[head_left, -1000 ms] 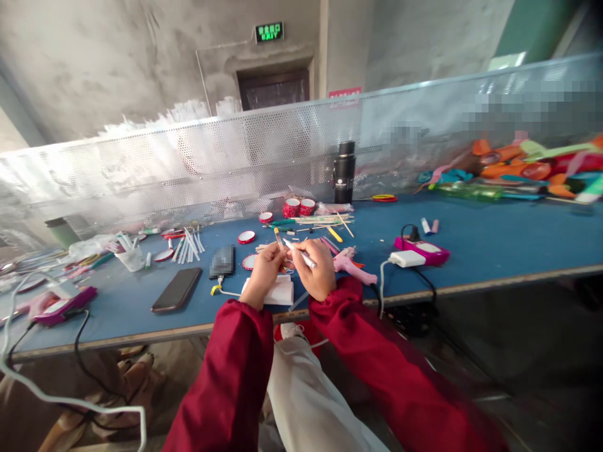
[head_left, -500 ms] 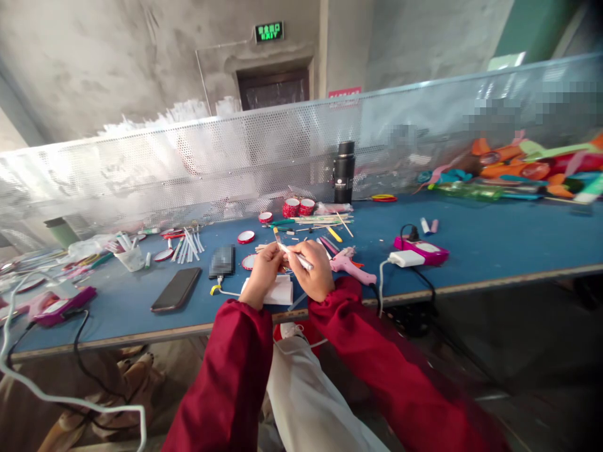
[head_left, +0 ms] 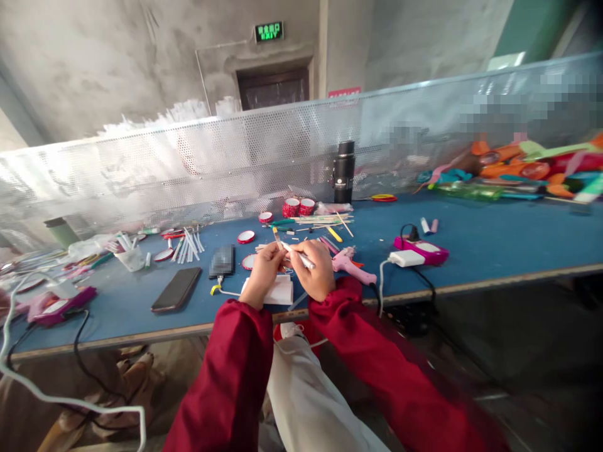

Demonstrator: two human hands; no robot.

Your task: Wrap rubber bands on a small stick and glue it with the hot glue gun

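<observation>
My left hand (head_left: 266, 267) is closed, pinching a thin stick with a yellow-orange tip (head_left: 276, 233) that points up and away from me. In my right hand (head_left: 316, 270) a slim white pen (head_left: 307, 260) is gripped, slanting so that its front end meets the stick at my left fingertips. My fingers hide where the two touch. Below the hands lies a white box-like block (head_left: 279, 292) near the table's front edge. Just right of my right hand rests a pink glue gun (head_left: 355, 269). A red-rimmed round lid (head_left: 248, 261) lies beside my left hand.
On the blue table (head_left: 490, 238) are a phone (head_left: 176, 289), a power bank (head_left: 222, 261), a cup of glue sticks (head_left: 130, 257), red tape-like rings (head_left: 291, 207), a black thermos (head_left: 344, 172) and a purple power strip (head_left: 424, 251). A perforated metal panel (head_left: 211, 176) stands behind.
The pen in my right hand has shifted and tilted very slightly. My left hand and the stick stay almost in place.
</observation>
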